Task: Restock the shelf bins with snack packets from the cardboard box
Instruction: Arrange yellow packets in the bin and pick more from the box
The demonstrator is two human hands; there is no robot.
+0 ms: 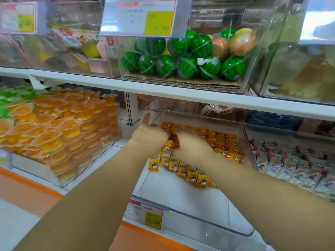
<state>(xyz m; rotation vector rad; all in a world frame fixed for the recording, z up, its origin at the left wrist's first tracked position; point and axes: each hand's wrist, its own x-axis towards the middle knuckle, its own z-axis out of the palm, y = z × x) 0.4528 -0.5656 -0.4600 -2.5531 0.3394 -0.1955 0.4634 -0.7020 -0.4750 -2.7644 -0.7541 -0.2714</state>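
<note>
1. Shop shelves (163, 89) in white carry clear bins: orange jelly cups (54, 131) fill one at left, and green watermelon-shaped sweets (181, 64) fill another above.
2. Orange snack packets (192, 173) lie in rows toward the back of the middle lower bin (199, 221).
3. Left hand (150, 136), thumb raised, and right hand (192, 147) reach into that bin side by side, both on the packets.
4. Motion blur hides the fingers, so it cannot be told whether they grip or lie flat.

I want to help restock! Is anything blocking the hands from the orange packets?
Nothing visible does. The left hand and right hand are both inside the open-topped clear bin, right on the orange packets, with nothing between.
</note>
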